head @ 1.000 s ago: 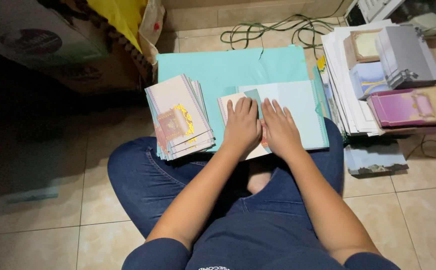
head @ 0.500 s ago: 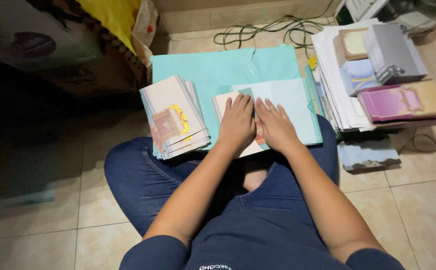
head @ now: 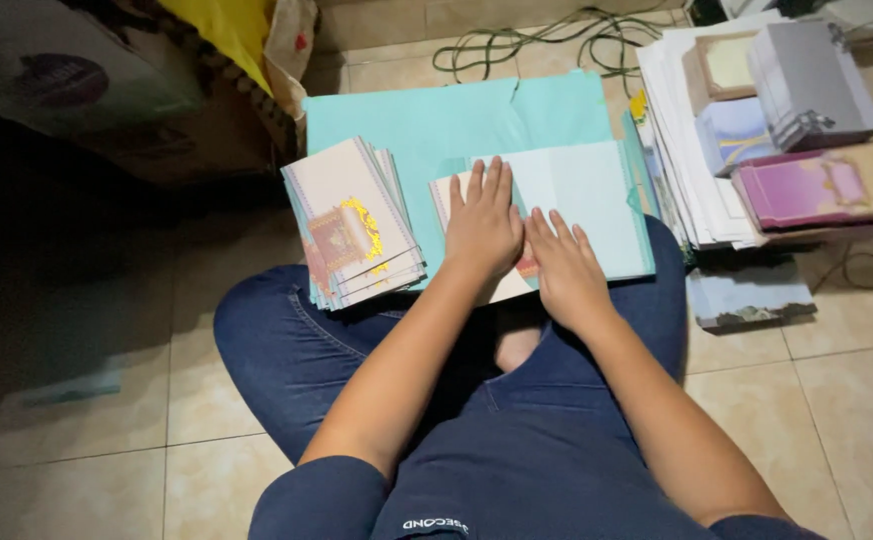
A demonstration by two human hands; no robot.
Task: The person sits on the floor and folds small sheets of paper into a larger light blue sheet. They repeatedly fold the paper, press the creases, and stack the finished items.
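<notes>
Pale card (head: pixel 597 205) lay on the teal sheet (head: pixel 427 120) across my lap, long axis running left to right. My left hand (head: pixel 484 225) and right hand (head: pixel 564 268) pressed flat on its near-left end, fingers spread, pinching nothing. A printed card stack (head: pixel 352 222) sat just left, nearer my left hand.

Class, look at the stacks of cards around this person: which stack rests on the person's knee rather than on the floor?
The fanned stack of cream cards with a gold ornament, left of both hands. The other stacks sit on the floor at the right.
</notes>
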